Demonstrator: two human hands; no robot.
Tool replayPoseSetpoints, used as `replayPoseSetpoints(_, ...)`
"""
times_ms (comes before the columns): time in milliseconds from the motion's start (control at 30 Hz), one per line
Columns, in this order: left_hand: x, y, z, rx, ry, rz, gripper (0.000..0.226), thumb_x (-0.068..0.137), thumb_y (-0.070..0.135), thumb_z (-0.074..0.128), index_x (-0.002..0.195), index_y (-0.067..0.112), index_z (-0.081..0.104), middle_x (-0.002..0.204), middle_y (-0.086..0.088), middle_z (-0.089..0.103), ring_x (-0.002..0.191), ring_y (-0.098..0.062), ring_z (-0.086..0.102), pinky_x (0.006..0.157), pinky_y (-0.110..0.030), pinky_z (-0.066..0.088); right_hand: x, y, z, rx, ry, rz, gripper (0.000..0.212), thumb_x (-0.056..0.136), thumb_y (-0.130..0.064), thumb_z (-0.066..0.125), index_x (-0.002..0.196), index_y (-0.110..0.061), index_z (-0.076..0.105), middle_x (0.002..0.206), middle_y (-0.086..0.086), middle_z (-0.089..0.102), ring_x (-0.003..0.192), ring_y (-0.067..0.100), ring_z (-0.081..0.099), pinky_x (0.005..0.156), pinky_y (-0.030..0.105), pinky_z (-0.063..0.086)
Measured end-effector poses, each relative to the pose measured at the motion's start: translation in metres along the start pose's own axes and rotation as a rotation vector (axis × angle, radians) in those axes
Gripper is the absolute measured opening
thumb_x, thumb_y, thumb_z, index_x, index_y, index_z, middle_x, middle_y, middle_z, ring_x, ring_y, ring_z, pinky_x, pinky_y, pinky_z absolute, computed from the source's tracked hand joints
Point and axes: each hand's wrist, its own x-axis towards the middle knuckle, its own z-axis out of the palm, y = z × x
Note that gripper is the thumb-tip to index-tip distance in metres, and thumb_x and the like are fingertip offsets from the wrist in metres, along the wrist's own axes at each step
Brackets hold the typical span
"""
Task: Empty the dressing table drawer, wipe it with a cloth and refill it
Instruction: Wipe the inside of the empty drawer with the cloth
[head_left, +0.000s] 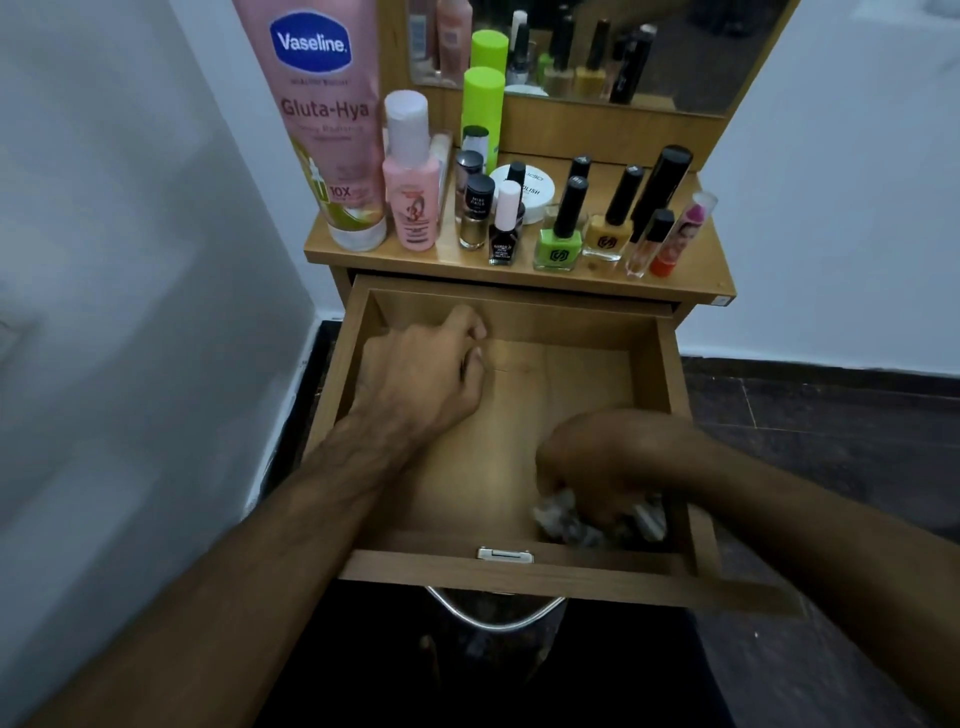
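Both hands reach into the pulled-out drawer (667, 358): left hand (426, 374) loosely curled at the back-left corner, right hand (597, 462) clutching a grey cloth (563, 517) against the front-right corner, bare floor between.

The wooden drawer (511, 569) stood pulled out; a crumpled grey cloth (563, 517) lay in the drawer's front right corner.

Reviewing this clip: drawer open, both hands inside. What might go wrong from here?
The drawer is pulled far out, so the right hand scrubbing with the cloth at the near corner may strain it. Jolts could also topple the nail polish bottles crowding the tabletop's front edge, possibly into the drawer.
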Motion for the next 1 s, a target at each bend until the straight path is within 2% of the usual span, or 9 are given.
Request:
replayPoseSetpoints(100,0.000,0.001,-0.001,0.015,0.013,0.008,0.021,0.098,0.040,0.050,0.117,0.033,0.050,0.072,0.009,0.063,0.065,-0.014,0.063,0.064,-0.035,0.054,-0.011,0.013,-0.017,0.282,0.230,-0.026,0.026,0.090,-0.024,0.073,0.115,-0.024,0.067,0.102,-0.009,0.066,0.091,0.012,0.062,0.065,0.024,0.046)
replayPoseSetpoints(267,0.001,0.000,-0.001,-0.016,-0.030,0.016,0.023,0.100,0.038,0.051,0.122,0.031,0.050,0.076,0.010,0.062,0.066,-0.008,0.061,0.064,-0.033,0.056,-0.015,0.002,-0.023,-0.142,-0.132,0.023,0.034,0.092,-0.020,0.070,0.126,-0.019,0.065,0.106,-0.004,0.063,0.098,0.017,0.058,0.069,0.024,0.046)
replayPoseSetpoints(433,0.000,0.000,-0.001,-0.013,-0.012,0.015,0.021,0.100,0.036,0.050,0.120,0.029,0.051,0.072,0.011,0.060,0.064,-0.007,0.059,0.058,-0.027,0.042,-0.019,-0.001,0.015,-0.271,0.076,0.046,0.022,0.101,-0.020,0.055,0.116,-0.011,0.068,0.111,0.013,0.069,0.106,0.034,0.064,0.089,0.044,0.047)
replayPoseSetpoints(600,-0.001,0.003,-0.001,-0.002,-0.009,0.011,0.021,0.099,0.037,0.050,0.119,0.030,0.051,0.076,0.010,0.063,0.067,-0.011,0.061,0.065,-0.031,0.050,-0.006,0.006,0.003,-0.189,-0.051,-0.006,0.027,0.089,-0.017,0.070,0.116,-0.019,0.068,0.112,0.004,0.067,0.104,0.028,0.061,0.077,0.037,0.047)
replayPoseSetpoints(700,-0.002,0.005,-0.005,0.006,0.028,0.010,0.019,0.098,0.037,0.049,0.115,0.030,0.052,0.077,0.009,0.066,0.069,-0.015,0.063,0.064,-0.031,0.047,-0.004,0.015,-0.006,0.229,0.342,-0.007,0.023,0.088,-0.026,0.074,0.108,-0.027,0.064,0.102,-0.006,0.067,0.093,0.016,0.064,0.075,0.034,0.050)
replayPoseSetpoints(767,-0.002,0.007,-0.005,0.030,0.009,0.011,0.017,0.098,0.038,0.048,0.114,0.031,0.051,0.077,0.008,0.066,0.070,-0.015,0.063,0.064,-0.031,0.045,-0.012,0.018,-0.012,0.180,0.488,0.035,0.023,0.088,-0.029,0.074,0.109,-0.026,0.063,0.097,-0.008,0.066,0.092,0.016,0.063,0.072,0.036,0.051)
replayPoseSetpoints(867,-0.001,0.007,-0.004,0.028,0.002,0.004,0.016,0.098,0.037,0.049,0.113,0.031,0.052,0.077,0.008,0.065,0.069,-0.013,0.061,0.064,-0.030,0.042,-0.027,0.011,-0.016,-0.053,0.208,0.131,0.032,0.088,-0.026,0.073,0.118,-0.029,0.062,0.089,-0.010,0.059,0.092,0.017,0.059,0.069,0.031,0.047)
replayPoseSetpoints(933,-0.002,0.006,-0.004,0.024,0.007,-0.002,0.016,0.098,0.037,0.049,0.113,0.031,0.052,0.076,0.008,0.065,0.068,-0.012,0.059,0.065,-0.030,0.039,-0.031,0.000,-0.014,-0.200,-0.025,0.149,0.040,0.088,-0.022,0.073,0.126,-0.027,0.064,0.108,-0.003,0.067,0.101,0.021,0.063,0.074,0.032,0.050)
replayPoseSetpoints(1000,-0.002,0.007,-0.002,0.027,0.008,-0.004,0.016,0.098,0.037,0.048,0.113,0.031,0.052,0.076,0.008,0.065,0.069,-0.014,0.061,0.066,-0.031,0.042,-0.023,-0.006,-0.004,-0.224,-0.082,0.103,0.038,0.086,-0.016,0.072,0.124,-0.023,0.068,0.113,0.002,0.068,0.101,0.025,0.064,0.075,0.035,0.054)
